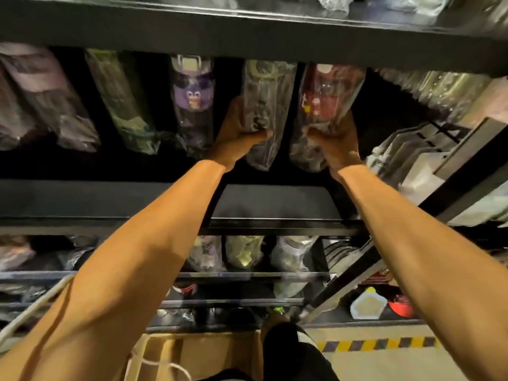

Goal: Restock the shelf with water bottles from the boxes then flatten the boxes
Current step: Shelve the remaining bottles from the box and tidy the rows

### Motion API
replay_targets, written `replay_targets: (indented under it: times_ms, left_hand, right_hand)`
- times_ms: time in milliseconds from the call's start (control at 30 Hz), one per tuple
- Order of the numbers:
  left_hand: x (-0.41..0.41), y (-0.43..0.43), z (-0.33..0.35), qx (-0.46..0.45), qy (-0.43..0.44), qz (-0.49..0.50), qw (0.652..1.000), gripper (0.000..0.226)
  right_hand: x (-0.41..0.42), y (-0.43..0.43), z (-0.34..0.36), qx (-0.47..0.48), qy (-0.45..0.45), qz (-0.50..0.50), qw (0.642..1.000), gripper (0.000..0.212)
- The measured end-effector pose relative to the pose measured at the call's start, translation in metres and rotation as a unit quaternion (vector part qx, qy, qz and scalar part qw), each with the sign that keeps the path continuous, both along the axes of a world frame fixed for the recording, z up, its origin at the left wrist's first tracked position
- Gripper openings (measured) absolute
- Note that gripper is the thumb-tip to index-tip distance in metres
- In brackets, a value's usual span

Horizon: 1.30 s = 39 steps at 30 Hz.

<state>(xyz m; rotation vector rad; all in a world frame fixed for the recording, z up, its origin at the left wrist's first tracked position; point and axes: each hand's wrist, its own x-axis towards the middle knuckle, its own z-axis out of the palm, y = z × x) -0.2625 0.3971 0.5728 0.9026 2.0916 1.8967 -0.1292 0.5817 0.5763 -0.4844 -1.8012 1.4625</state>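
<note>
Both my arms reach up into a dark shelf bay (275,204). My left hand (236,133) grips a plastic-wrapped clear and dark water bottle (265,105) near its lower half. My right hand (338,141) grips a plastic-wrapped red water bottle (327,97) with small printed figures. The two bottles stand side by side, tilted, with their tops under the shelf above. A wrapped purple bottle (193,103), a green one (123,103) and a dark one (46,97) stand in a row to the left. An open cardboard box (203,353) sits on the floor below me.
A black shelf board (247,31) runs overhead. Lower shelves (247,276) hold more wrapped bottles. White and grey goods (412,160) fill the neighbouring rack on the right. A yellow-black hazard stripe (379,345) marks the floor. White cord (33,306) hangs at lower left.
</note>
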Motion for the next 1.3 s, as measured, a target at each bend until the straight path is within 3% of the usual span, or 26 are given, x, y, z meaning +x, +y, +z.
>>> replay_targets:
  times_ms: [200, 467, 733, 900, 1033, 1300]
  left_hand:
    - [-0.015, 0.013, -0.007, -0.013, 0.053, 0.015, 0.998, 0.087]
    - [-0.023, 0.019, -0.015, 0.015, 0.048, 0.005, 0.999, 0.089]
    - [-0.027, 0.016, -0.029, 0.014, 0.033, -0.001, 0.999, 0.101]
    - [-0.026, 0.017, -0.032, 0.004, 0.042, 0.002, 0.999, 0.103]
    - [-0.021, 0.021, -0.035, 0.011, 0.046, 0.029, 0.998, 0.092]
    - [-0.016, 0.025, -0.035, 0.021, 0.032, 0.048, 0.998, 0.092]
  right_hand:
    - [-0.013, 0.020, 0.001, 0.029, -0.027, 0.047, 0.998, 0.078]
    - [-0.015, 0.029, -0.003, 0.048, -0.046, 0.096, 0.993, 0.092]
    - [-0.025, 0.042, -0.017, 0.041, -0.039, 0.075, 0.996, 0.073]
    - [-0.024, 0.042, -0.020, 0.022, -0.044, 0.083, 0.995, 0.083]
    - [-0.024, 0.043, -0.022, 0.020, -0.053, 0.072, 0.996, 0.065]
    - [-0.020, 0.035, -0.017, 0.010, -0.042, 0.052, 0.998, 0.072]
